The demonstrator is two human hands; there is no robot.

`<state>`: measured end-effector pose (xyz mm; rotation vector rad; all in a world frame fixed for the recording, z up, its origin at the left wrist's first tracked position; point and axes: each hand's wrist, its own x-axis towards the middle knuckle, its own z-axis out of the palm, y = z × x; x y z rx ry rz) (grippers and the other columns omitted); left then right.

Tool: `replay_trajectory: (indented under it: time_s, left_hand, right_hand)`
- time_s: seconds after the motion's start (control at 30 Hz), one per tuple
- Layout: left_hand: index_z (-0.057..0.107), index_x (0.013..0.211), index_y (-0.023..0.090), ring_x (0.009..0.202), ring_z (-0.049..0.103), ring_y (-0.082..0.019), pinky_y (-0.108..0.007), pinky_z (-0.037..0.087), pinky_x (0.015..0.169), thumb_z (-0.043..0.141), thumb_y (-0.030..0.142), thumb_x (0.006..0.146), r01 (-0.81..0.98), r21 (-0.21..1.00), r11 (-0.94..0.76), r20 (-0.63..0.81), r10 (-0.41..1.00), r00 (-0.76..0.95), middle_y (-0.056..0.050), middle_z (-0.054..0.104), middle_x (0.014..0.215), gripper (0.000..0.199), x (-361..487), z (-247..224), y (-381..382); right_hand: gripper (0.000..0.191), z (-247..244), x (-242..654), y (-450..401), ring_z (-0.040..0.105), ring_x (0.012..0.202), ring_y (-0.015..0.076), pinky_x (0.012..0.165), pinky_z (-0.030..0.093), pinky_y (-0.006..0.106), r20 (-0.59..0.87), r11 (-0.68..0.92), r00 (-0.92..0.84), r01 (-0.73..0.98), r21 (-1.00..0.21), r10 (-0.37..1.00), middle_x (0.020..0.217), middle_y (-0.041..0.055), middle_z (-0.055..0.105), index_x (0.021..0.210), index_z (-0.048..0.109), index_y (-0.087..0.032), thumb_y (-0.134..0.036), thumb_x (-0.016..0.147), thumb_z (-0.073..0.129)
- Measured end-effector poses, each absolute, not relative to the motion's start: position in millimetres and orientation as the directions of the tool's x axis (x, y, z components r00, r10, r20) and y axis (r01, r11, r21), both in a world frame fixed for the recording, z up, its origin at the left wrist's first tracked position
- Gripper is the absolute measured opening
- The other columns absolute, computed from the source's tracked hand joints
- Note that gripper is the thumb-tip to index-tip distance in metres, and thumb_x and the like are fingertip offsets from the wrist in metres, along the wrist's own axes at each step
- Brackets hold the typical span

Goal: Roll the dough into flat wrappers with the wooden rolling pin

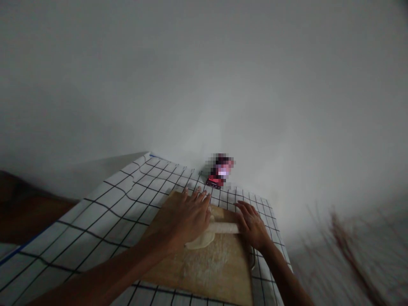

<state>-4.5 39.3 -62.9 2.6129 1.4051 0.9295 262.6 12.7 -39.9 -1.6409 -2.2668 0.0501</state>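
Observation:
A pale rolling pin (225, 228) lies across a wooden board (219, 272), over a flat piece of dough (201, 242). My left hand (195, 214) rests palm down over the pin's left part, its fingers stretched forward and slightly apart. It hides that end of the pin and some of the dough. At the other end, my right hand (251, 223) curves over the pin with bent fingers near the board's right edge. White flour marks show on the board below the dough.
The board lies on a white tablecloth with black grid lines (111, 221). Against the wall behind it leans a phone (219, 172), its lit screen blurred. A metal handle (253, 259) shows at the board's right edge. Thin reddish twigs (347, 242) stand at the right.

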Motion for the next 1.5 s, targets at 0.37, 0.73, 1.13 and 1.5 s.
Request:
replay_trajectory:
  time_s: [0.37,0.73,1.13,1.5]
  left_hand:
    - [0.055,0.142,0.019,0.141,0.047,-0.033,-0.063,0.030,0.121,0.039,0.026,0.098,0.678,0.312,-0.665,0.522,0.717,0.462,-0.013,0.057,0.148,0.047,-13,-39,-14]
    - [0.028,0.160,0.016,0.150,0.034,-0.030,-0.047,0.032,0.122,0.048,0.037,0.100,0.710,0.140,-0.690,0.555,0.649,0.521,-0.010,0.033,0.164,0.066,-42,-77,-82]
    - [0.059,0.137,0.010,0.145,0.042,-0.037,-0.064,0.024,0.120,0.041,0.029,0.101,0.819,0.164,-0.550,0.471,0.773,0.425,-0.019,0.055,0.148,0.045,-35,-52,19]
    - [0.056,0.140,0.007,0.144,0.042,-0.037,-0.066,0.029,0.117,0.040,0.025,0.099,0.798,0.106,-0.594,0.491,0.729,0.477,-0.020,0.053,0.149,0.047,-34,-52,17]
  right_hand:
    - [0.047,-58,250,-89,0.033,0.150,0.0299,0.117,0.038,0.057,0.246,0.294,-0.263,0.951,-0.097,0.933,0.161,-0.0003,0.039,0.152,0.044,-0.035,-0.039,0.106,0.043]
    - [0.020,-37,235,-105,0.065,0.099,0.0241,0.089,0.046,0.039,0.285,0.363,-0.320,0.925,-0.114,0.904,0.110,0.0061,0.072,0.115,0.066,-0.026,-0.031,0.096,0.064]
    - [0.045,-19,222,51,0.063,0.090,0.0176,0.079,0.045,0.028,0.268,0.379,-0.324,0.907,-0.184,0.907,0.091,0.0039,0.069,0.085,0.068,-0.021,-0.047,0.107,0.040]
    - [0.045,-32,227,26,0.042,0.145,0.0249,0.119,0.033,0.047,0.226,0.293,-0.250,0.938,-0.184,0.942,0.149,0.0052,0.056,0.141,0.059,-0.025,-0.037,0.109,0.030]
